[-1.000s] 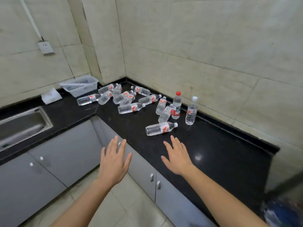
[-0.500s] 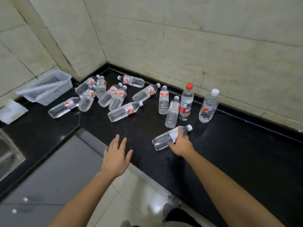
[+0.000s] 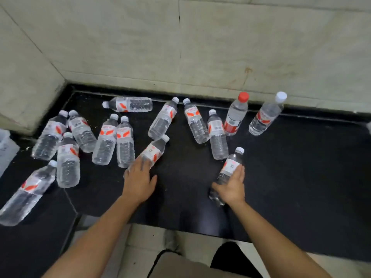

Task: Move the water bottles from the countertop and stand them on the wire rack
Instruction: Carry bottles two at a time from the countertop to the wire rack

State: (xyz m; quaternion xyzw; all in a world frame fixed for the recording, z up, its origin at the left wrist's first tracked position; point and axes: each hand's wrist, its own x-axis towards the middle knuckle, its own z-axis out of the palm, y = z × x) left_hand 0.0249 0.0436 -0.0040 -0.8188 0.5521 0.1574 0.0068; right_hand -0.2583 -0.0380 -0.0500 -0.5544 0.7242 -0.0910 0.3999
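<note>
Several clear water bottles with white caps and red-and-white labels lie scattered on the black countertop [image 3: 301, 173]. My right hand [image 3: 230, 187] is closed around one lying bottle [image 3: 230, 165], its cap pointing away from me. My left hand [image 3: 138, 177] rests on the lower end of another lying bottle [image 3: 153, 150], with the fingers wrapping it. Near the back wall stand a red-capped bottle [image 3: 235, 117] and a white-capped bottle [image 3: 266, 115]. The wire rack is not in view.
A tiled wall runs along the back and the left corner. A white plastic basket edge [image 3: 5, 145] shows at the far left. The counter's front edge meets the pale floor [image 3: 144, 237] near my legs.
The camera has come closer and tilted down. My left hand reached forward from the counter's edge onto a lying bottle. My right hand closed more fully around its bottle.
</note>
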